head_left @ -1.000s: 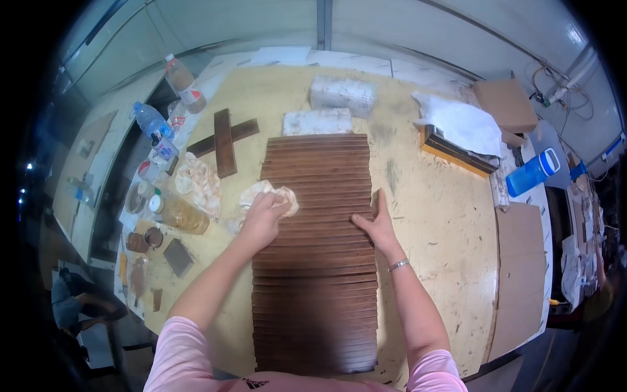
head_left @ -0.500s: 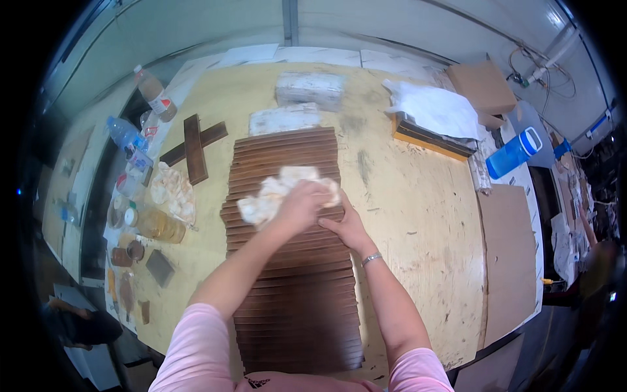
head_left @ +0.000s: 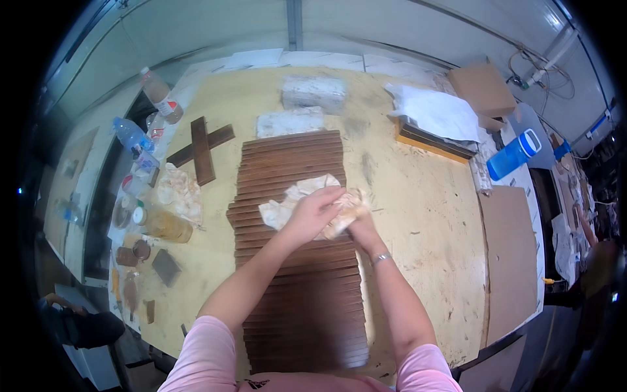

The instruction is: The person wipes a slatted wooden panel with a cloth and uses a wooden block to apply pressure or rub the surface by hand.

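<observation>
A row of dark brown wooden strips [head_left: 294,281] lies side by side across the table in front of me. Over the upper part of the row, my left hand [head_left: 315,214] is closed on a crumpled, stained white cloth [head_left: 287,208]. The cloth spreads to both sides of that hand and reaches past the strips' right edge. My right hand [head_left: 363,230] is at that same edge, its fingers hidden behind the cloth. A metal bracelet circles the right wrist.
Left of the strips lie two crossed wooden pieces [head_left: 201,150], a second stained cloth [head_left: 179,193], a bottle of yellowish liquid [head_left: 163,224] and a dark block [head_left: 166,268]. White-wrapped packs [head_left: 313,93] stand beyond. At right are a covered stack [head_left: 434,140] and a blue bottle [head_left: 513,155].
My left hand and the cloth have moved right, to the strips' right edge. My right hand has shifted slightly right, and the cloth now covers its fingers, which showed earlier at the strip ends.
</observation>
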Tool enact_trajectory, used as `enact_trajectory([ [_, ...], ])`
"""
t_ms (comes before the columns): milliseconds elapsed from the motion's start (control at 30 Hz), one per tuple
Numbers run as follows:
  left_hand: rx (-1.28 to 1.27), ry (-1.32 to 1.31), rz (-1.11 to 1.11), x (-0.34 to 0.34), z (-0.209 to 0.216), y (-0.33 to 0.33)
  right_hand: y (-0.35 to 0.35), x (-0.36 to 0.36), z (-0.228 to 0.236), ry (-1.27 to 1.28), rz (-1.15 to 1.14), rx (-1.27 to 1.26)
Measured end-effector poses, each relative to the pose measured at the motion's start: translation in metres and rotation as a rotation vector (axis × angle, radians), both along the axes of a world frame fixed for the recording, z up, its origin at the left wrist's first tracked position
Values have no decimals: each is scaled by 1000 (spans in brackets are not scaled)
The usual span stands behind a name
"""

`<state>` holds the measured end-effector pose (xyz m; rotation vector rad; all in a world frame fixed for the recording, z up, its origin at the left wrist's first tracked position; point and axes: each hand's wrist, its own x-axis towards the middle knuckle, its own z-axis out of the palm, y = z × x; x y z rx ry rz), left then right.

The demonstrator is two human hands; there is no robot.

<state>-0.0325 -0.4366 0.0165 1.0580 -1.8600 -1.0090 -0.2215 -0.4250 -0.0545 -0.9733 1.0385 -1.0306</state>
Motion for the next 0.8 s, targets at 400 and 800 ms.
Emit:
enact_trajectory([
  [400,-248,-869,382,117,-43,15,19,160,53,1050,126,-756],
  [800,-123,-825,446,106,-28,10,-23,21,95,1355,-164,-274],
])
